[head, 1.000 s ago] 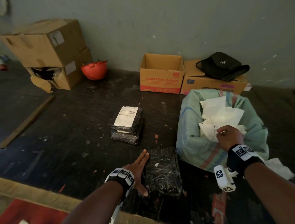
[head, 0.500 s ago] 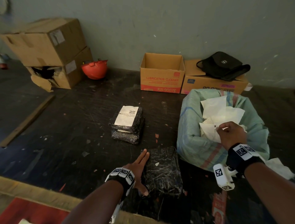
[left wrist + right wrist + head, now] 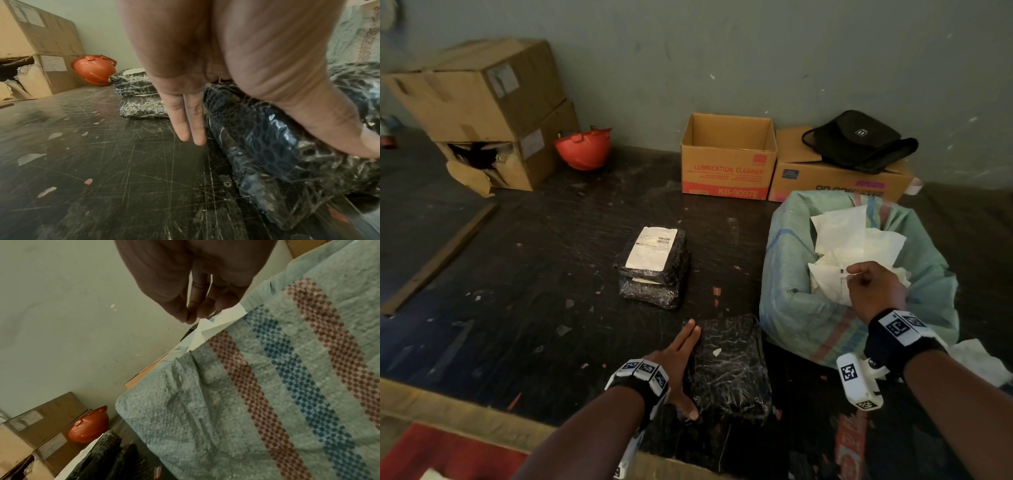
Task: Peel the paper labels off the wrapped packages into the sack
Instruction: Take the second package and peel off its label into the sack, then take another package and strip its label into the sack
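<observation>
1. We are looking at the next paper label [image 3: 652, 252]: it is lying flat on the upper of two stacked packages [image 3: 652, 270], in the middle of the dark floor, its long axis running away from us toward the wall.
2. That stack is sitting ahead of our left hand [image 3: 677, 363] and well to the left of our right hand [image 3: 873, 287], so we judge the left hand the nearer one for the coming reach.
3. Our left hand is lying with fingers straight against the left edge of the near package [image 3: 729, 366], thumb on its near corner; this one is showing only a small white scrap.
4. Our right hand is hovering over the sack [image 3: 791, 301], fingers curled; whether it is pinching paper, we cannot tell.
5. The packages are looking like crinkled, glossy black bubble wrap; the sack is coarse woven plastic, pale green with red and blue stripes, holding loose white sheets [image 3: 859, 240].
</observation>
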